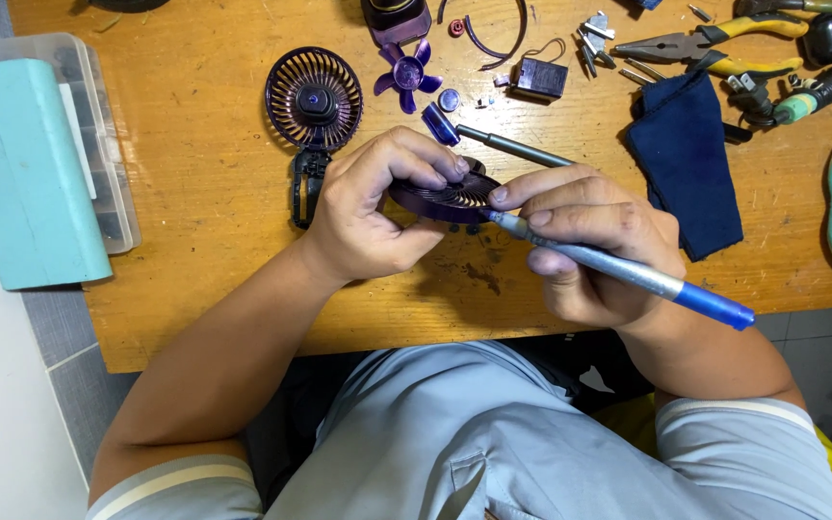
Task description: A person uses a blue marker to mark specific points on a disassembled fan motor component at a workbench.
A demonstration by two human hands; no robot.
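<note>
Clothing: pale grey shirt with banded sleeve cuffs, nearest the camera.
Right hand [594,241]: grip pressed around a slim screwdriver [628,273], metal shaft with a smooth blue end; tip at the grille's edge.
Left hand [377,207]: fingers curled over and pinching the purple fan grille [445,199], thumb beneath.
Purple fan grille: round, shallow plastic disc with fine radial ribs, held just above the table between both hands.
Table [195,193]: worn wooden top, orange-brown, scratched and stained.
Metal rod [512,146]: thin grey bar lying just beyond the hands.
Fan body [314,99]: round dark ribbed cage with a hub, on a black clip, left of the hands.
Fan blade [406,74]: glossy purple impeller with curved vanes, beside small purple caps.
Black block [538,78]: small boxy part with a wire loop.
Cloth [686,159]: dark blue, soft, folded, at right.
Pliers [715,48]: steel jaws, yellow-and-black handles, far right.
Case [21,164]: teal lid over a clear plastic compartment box, far left.
</note>
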